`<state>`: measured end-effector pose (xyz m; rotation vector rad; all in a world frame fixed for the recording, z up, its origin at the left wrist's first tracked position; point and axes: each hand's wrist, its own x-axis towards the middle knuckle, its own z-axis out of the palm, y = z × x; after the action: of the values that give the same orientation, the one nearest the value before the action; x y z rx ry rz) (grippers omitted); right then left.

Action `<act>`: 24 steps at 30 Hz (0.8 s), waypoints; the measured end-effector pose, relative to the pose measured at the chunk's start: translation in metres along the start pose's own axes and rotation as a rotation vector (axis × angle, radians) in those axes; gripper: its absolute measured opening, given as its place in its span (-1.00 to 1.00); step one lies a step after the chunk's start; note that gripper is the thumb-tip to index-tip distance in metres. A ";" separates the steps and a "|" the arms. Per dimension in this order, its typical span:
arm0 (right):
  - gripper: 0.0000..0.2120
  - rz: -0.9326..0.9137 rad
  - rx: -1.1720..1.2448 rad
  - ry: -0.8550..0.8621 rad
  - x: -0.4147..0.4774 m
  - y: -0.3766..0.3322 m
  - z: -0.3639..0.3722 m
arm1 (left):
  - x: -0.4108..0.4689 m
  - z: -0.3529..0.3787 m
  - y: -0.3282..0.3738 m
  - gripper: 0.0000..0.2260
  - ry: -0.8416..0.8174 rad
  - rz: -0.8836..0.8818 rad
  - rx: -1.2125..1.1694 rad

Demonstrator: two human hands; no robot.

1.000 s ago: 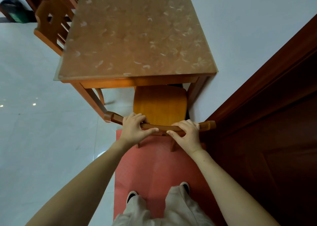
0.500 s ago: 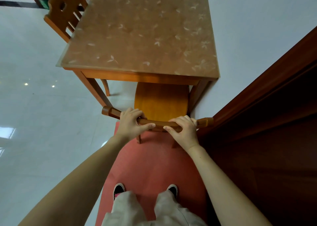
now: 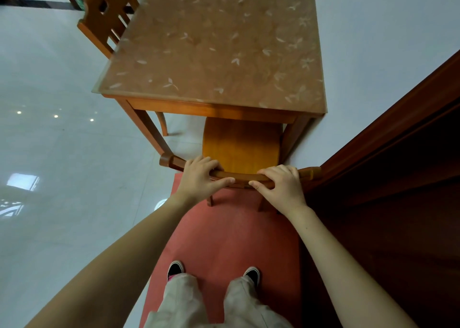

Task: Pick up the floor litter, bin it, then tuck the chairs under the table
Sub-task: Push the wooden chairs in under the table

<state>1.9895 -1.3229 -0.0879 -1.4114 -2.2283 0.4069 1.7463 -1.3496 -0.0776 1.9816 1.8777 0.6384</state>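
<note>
A wooden chair [image 3: 240, 142] stands at the near end of the wooden table [image 3: 214, 48], its orange seat partly under the table edge. My left hand [image 3: 200, 179] grips the left part of the chair's curved top rail. My right hand [image 3: 282, 185] grips the right part of the same rail. The chair's rear legs rest on a red mat [image 3: 224, 235]. A second wooden chair [image 3: 104, 21] sits at the table's left side, its back close to the table edge.
A dark wooden door or cabinet [image 3: 398, 178] runs along the right, close to the chair's rail end. A white wall lies behind the table on the right. Glossy white floor tiles [image 3: 62, 165] spread to the left. My feet stand on the mat.
The chair has slid forward, so more of its seat is under the table. My feet have stepped forward on the mat. Both hands keep their grip on the rail.
</note>
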 end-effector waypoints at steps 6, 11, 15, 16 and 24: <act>-0.58 0.044 0.084 -0.031 0.007 0.008 -0.003 | 0.000 -0.001 -0.011 -0.54 0.088 -0.056 -0.074; -0.57 0.027 0.053 0.021 0.010 0.009 0.001 | 0.005 0.003 -0.016 -0.54 0.126 -0.038 -0.119; -0.61 0.034 0.044 0.044 0.014 0.002 0.006 | 0.012 -0.001 -0.026 -0.53 0.109 -0.016 -0.115; -0.62 0.039 0.043 0.048 0.016 -0.002 0.008 | 0.015 -0.004 -0.031 -0.51 0.093 -0.015 -0.113; -0.63 0.068 0.022 0.069 0.042 -0.019 0.016 | 0.046 -0.022 -0.052 -0.45 0.043 -0.017 -0.083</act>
<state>1.9514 -1.2930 -0.0826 -1.4705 -2.1192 0.3985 1.6921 -1.3011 -0.0822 1.9130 1.8589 0.7473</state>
